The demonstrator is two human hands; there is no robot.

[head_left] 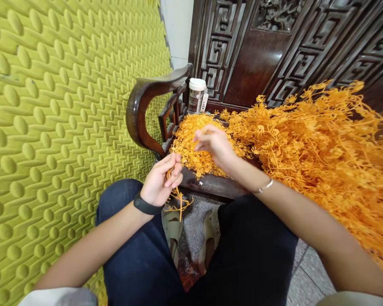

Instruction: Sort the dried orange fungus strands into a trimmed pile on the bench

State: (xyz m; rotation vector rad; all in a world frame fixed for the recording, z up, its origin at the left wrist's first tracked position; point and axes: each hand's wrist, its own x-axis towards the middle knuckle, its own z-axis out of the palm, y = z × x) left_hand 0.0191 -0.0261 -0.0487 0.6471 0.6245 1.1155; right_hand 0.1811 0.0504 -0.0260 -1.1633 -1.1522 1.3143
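My left hand (162,180) is closed around a small bunch of orange plastic sprigs (178,202) whose stems hang below the fingers, just in front of the seat edge. My right hand (215,144) reaches over a pile of small orange plastic pieces (191,146) on the dark wooden seat, its fingers pinched together at the pile; what they hold is too small to name. A big heap of orange plastic branches (322,144) fills the seat to the right of my right arm.
The dark wooden chair has a curved armrest (143,106) at the left and a carved back (274,42). A clear jar with a white lid (197,95) stands in the seat's back corner. A yellow-green textured mat (57,127) lies to the left. My knees and shoes (191,238) are below.
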